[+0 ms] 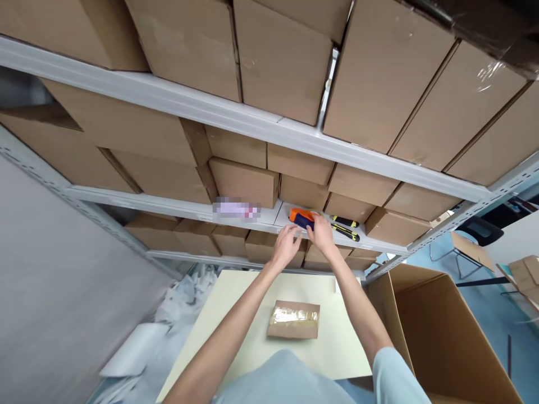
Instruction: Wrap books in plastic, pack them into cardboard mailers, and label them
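Note:
An orange and dark blue tool (pixel 302 219), its exact kind unclear, lies at the front of the middle shelf. My right hand (pixel 322 233) is closed on its right end, thumb at the blue part. Just left of it my left hand (pixel 288 244) is raised by the shelf edge, fingers apart and holding nothing. To the right of my right hand, black and yellow utility knives (pixel 346 232) rest on the same shelf. Below my arms a small cardboard box (pixel 293 321) with shiny clear tape on top sits on the pale table (pixel 248 348).
Cardboard boxes (pixel 286 67) fill the grey metal shelves (pixel 252 121) ahead. A blurred-out item (pixel 236 209) is on the middle shelf at left. A large open carton (pixel 446 331) stands right of the table. White wrapping material (pixel 177 314) is heaped between table and wall.

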A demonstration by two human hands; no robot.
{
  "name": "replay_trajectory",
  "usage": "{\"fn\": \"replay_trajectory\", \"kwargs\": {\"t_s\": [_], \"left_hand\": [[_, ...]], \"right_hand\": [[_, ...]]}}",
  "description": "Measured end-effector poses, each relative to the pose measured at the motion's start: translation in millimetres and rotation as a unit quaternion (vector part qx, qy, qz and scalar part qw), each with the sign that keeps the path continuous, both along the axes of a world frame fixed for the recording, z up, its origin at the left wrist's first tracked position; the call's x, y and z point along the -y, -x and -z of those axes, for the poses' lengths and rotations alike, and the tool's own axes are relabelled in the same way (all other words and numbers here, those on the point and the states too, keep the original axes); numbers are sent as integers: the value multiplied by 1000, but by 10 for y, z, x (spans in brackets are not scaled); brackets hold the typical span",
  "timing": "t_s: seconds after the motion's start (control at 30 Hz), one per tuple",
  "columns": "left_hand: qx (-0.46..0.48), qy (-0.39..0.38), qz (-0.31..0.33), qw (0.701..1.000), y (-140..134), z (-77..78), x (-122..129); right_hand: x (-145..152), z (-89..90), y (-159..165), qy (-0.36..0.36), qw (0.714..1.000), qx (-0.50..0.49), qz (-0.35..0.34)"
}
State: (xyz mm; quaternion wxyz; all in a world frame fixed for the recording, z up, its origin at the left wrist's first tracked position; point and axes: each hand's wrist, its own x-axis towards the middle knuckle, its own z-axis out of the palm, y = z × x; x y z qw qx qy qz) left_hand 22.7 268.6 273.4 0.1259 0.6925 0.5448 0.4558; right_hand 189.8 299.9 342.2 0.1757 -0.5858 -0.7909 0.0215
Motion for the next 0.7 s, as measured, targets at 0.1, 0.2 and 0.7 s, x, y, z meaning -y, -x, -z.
{"fn": "replay_trajectory", "kwargs": {"t_s": [0.1,0.2,0.7], "left_hand": [[9,-3,-15,1000,-85,-182,-141],[25,10,-19,999,-110,-131,-32],[241,171,27,955,-181,255,1769]], "right_hand": [[-252,-109,307,76,992,85,53],[-331,-31,414,105,989,91,58],[1779,1024,-80,173,845,-506,9]]}}
